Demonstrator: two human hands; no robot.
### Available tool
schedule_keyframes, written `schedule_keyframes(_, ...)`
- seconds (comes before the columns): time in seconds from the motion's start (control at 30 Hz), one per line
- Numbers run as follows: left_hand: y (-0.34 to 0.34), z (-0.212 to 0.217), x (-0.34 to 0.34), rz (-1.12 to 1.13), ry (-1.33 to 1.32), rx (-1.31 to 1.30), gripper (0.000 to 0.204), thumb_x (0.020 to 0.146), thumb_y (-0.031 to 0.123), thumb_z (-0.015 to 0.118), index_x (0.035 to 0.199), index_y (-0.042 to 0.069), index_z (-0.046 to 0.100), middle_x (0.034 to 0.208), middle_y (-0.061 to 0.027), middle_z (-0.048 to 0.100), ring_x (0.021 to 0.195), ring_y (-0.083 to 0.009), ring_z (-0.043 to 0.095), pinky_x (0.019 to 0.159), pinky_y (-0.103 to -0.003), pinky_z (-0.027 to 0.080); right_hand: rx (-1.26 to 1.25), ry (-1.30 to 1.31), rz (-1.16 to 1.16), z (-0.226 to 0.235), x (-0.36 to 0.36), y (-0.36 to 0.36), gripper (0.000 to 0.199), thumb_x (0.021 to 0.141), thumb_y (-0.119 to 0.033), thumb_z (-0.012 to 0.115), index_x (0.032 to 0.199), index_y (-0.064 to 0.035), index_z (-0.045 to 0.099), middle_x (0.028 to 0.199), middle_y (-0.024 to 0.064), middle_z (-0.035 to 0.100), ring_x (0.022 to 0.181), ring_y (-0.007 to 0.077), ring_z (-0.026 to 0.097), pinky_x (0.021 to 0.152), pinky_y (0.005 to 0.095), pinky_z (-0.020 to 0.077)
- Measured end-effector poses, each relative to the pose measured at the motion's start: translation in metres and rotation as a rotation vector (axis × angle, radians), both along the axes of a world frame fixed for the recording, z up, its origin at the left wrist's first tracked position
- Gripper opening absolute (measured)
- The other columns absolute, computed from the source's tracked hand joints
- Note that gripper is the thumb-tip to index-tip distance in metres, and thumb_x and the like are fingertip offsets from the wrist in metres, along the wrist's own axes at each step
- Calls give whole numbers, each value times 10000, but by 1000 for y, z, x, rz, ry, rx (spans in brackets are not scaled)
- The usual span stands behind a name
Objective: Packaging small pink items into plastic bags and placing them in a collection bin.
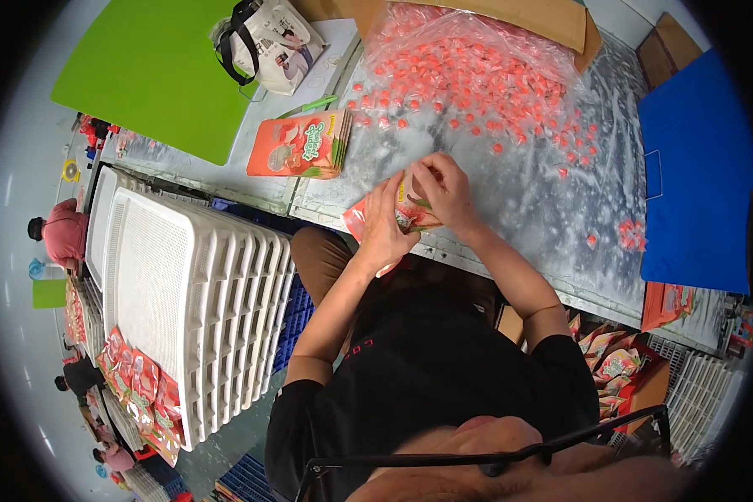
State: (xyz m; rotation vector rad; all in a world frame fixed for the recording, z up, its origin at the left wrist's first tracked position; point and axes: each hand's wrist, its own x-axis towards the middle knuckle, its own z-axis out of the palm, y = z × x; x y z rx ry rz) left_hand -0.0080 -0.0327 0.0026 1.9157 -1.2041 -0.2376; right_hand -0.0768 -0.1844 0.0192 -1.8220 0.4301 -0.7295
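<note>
Silvery tabletop across the upper right, spread with a big loose heap of small pink wrapped sweets partly under clear plastic. Blue board at the far right edge, green board at the upper left. Stack of white trays to the left below the tabletop edge. Bundle of flat orange pouches lying left of the sweets, well apart from the hands. At the near edge, one orange pouch held upright between both hands. Left hand wrapped around its lower left side, grip closed on it. Right hand pinching the top edge, fingers curled tight on the opening.
</note>
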Motion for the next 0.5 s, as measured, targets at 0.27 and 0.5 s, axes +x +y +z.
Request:
schedule_keyframes(0.27,-10,-6,1,211,270,-272,994,603,-61,722,1486,17,271,1373,-206,400,1296,-370,417,1096,-423,357,-155,-257,129,7,-5,-27,246,948,-229,601,1099,-38,635,1192,141,594,1118,276,573,973,372,440)
schedule_keyframes(0.5,0,-5,2,227,338,-350,976,615,-73,689,1490,10,266,1374,-188,394,1303,-334,419,1106,-410,342,-993,318,-345,-96,11,-144,405,906,-404,620,1222,-152,652,1382,57,540,1325,294,440,1086,488,320)
